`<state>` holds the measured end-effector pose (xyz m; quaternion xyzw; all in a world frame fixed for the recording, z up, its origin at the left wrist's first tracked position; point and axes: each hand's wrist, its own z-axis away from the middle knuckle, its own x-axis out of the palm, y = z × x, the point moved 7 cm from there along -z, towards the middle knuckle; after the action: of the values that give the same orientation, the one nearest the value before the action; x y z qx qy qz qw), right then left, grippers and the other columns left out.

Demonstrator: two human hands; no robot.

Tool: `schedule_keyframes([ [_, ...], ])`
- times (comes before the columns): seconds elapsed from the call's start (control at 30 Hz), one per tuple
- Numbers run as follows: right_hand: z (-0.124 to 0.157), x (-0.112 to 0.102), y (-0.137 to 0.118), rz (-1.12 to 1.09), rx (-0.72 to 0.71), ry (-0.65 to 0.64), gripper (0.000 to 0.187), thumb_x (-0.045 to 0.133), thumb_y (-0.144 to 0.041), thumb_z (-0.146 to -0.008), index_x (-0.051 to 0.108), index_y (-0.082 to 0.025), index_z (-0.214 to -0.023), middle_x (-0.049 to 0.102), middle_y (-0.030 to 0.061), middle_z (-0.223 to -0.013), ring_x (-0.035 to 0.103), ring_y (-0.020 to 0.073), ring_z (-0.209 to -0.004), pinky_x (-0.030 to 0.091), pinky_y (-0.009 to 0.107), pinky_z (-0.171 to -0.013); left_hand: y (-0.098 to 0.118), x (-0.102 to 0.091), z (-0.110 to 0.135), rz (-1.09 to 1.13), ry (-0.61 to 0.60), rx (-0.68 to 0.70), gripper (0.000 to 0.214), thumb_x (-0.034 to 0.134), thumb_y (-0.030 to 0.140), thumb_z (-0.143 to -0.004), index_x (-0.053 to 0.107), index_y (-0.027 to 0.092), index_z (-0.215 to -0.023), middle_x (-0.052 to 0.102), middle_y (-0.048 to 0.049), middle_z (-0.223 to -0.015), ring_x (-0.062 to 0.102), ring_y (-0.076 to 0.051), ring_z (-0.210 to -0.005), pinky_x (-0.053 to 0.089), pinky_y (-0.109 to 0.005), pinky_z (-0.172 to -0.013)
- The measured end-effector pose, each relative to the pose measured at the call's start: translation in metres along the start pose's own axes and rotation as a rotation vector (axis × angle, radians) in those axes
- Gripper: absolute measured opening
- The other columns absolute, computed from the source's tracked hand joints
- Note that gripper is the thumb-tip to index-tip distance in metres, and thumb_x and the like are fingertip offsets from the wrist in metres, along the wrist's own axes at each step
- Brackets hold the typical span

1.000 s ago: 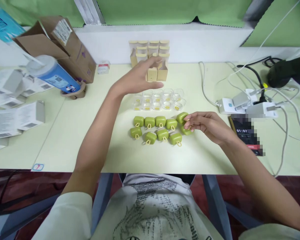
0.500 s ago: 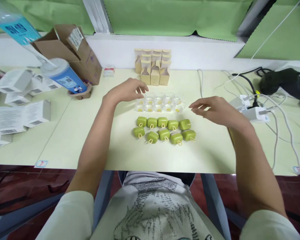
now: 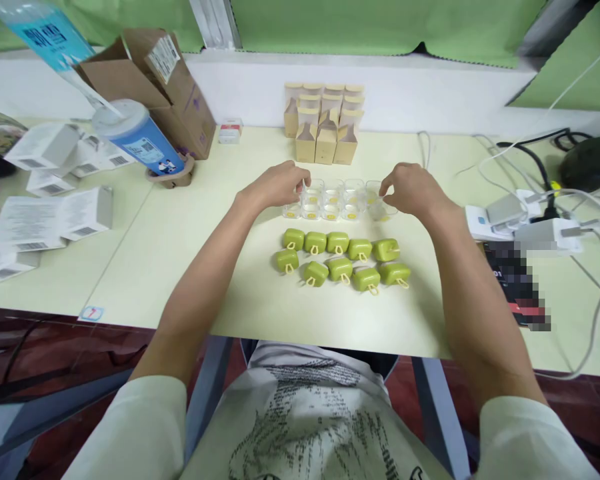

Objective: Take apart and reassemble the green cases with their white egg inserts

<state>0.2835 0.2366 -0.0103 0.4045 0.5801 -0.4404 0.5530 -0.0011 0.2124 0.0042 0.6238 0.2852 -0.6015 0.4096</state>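
Two rows of small clear plastic cases (image 3: 336,202) with yellow bits inside lie on the pale table (image 3: 190,267). My left hand (image 3: 275,187) rests at the left end of these rows, its fingers curled against the end case. My right hand (image 3: 411,189) sits at the right end with fingers curled on the end clear case. In front of them lie two rows of green cases (image 3: 341,259) with yellow loops; neither hand touches them. Several small tan cartons (image 3: 325,123) stand behind by the wall.
An open cardboard box (image 3: 150,87) and a tilted blue-and-white bottle (image 3: 137,139) stand at back left, with white boxes and leaflets (image 3: 45,200) further left. Chargers and cables (image 3: 525,213) and a dark phone (image 3: 515,283) lie to the right.
My right hand left the green cases and moved up to the right end of the clear cases. My left hand came down from the tan cartons to the left end.
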Motion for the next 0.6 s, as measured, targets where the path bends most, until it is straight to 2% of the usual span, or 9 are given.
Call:
schedule_keyframes([
  [0.07, 0.002, 0.001, -0.002, -0.033, -0.054, 0.037, 0.014, 0.077, -0.019, -0.097, 0.091, -0.018, -0.098, 0.078, 0.0187, -0.129, 0.077, 0.0368, -0.11, 0.063, 0.056, -0.105, -0.003, 0.004, -0.003, 0.021, 0.016, -0.009, 0.042, 0.072, 0.01, -0.092, 0.08, 0.02, -0.131, 0.085, -0.0093, -0.116, 0.074, -0.033, -0.124, 0.053, -0.038, -0.092],
  [0.17, 0.005, 0.002, -0.007, -0.086, -0.093, 0.031, 0.016, 0.079, -0.03, -0.101, 0.089, -0.018, -0.095, 0.077, 0.0194, -0.127, 0.076, 0.0388, -0.111, 0.064, 0.059, -0.105, -0.008, 0.006, -0.005, 0.051, 0.044, -0.013, 0.04, 0.073, 0.011, -0.089, 0.082, 0.021, -0.126, 0.085, -0.0076, -0.111, 0.076, -0.031, -0.114, 0.053, -0.038, -0.092],
  [0.23, 0.005, 0.002, -0.009, -0.105, -0.094, 0.021, 0.017, 0.081, -0.033, -0.102, 0.088, -0.019, -0.094, 0.078, 0.0192, -0.124, 0.076, 0.0409, -0.114, 0.063, 0.06, -0.106, -0.009, 0.006, -0.004, 0.062, 0.057, -0.007, 0.04, 0.072, 0.012, -0.089, 0.082, 0.022, -0.126, 0.085, -0.0068, -0.11, 0.077, -0.029, -0.109, 0.055, -0.038, -0.094],
  [0.33, 0.006, -0.002, -0.01, -0.098, -0.091, -0.012, 0.012, 0.084, -0.031, -0.1, 0.088, -0.02, -0.097, 0.08, 0.0178, -0.123, 0.075, 0.042, -0.118, 0.063, 0.06, -0.107, -0.01, 0.003, -0.001, 0.078, 0.048, 0.005, 0.048, 0.067, 0.012, -0.091, 0.082, 0.022, -0.136, 0.086, -0.0071, -0.112, 0.077, -0.029, -0.107, 0.057, -0.041, -0.1],
  [0.4, 0.008, -0.007, -0.01, -0.089, -0.108, -0.032, 0.012, 0.084, -0.025, -0.097, 0.09, -0.02, -0.106, 0.081, 0.017, -0.124, 0.076, 0.0409, -0.119, 0.062, 0.059, -0.108, -0.009, -0.002, 0.002, 0.091, 0.047, 0.023, 0.05, 0.065, 0.013, -0.094, 0.082, 0.022, -0.14, 0.086, -0.0082, -0.118, 0.076, -0.031, -0.115, 0.058, -0.045, -0.107],
  [0.47, 0.011, -0.016, -0.014, -0.106, -0.156, -0.012, 0.027, 0.08, -0.021, -0.098, 0.09, -0.018, -0.122, 0.082, 0.0175, -0.127, 0.075, 0.0404, -0.121, 0.061, 0.058, -0.11, -0.004, -0.009, 0.004, 0.109, 0.094, 0.044, 0.044, 0.065, 0.017, -0.098, 0.083, 0.023, -0.137, 0.084, -0.0092, -0.126, 0.072, -0.033, -0.128, 0.056, -0.048, -0.116],
  [0.53, 0.012, -0.025, -0.021, -0.144, -0.211, 0.047, 0.037, 0.075, -0.024, -0.101, 0.088, -0.018, -0.134, 0.082, 0.0182, -0.129, 0.072, 0.0422, -0.126, 0.059, 0.061, -0.113, 0.003, -0.016, 0.004, 0.133, 0.178, 0.061, 0.036, 0.067, 0.021, -0.101, 0.084, 0.023, -0.132, 0.083, -0.0094, -0.13, 0.065, -0.035, -0.139, 0.053, -0.051, -0.122],
  [0.6, 0.01, -0.027, -0.031, -0.168, -0.246, 0.079, 0.039, 0.074, -0.032, -0.102, 0.088, -0.02, -0.137, 0.083, 0.018, -0.13, 0.068, 0.0461, -0.131, 0.056, 0.065, -0.117, 0.012, -0.018, 0.002, 0.15, 0.228, 0.07, 0.033, 0.069, 0.024, -0.101, 0.084, 0.022, -0.13, 0.082, -0.0094, -0.128, 0.062, -0.037, -0.143, 0.052, -0.054, -0.123],
])
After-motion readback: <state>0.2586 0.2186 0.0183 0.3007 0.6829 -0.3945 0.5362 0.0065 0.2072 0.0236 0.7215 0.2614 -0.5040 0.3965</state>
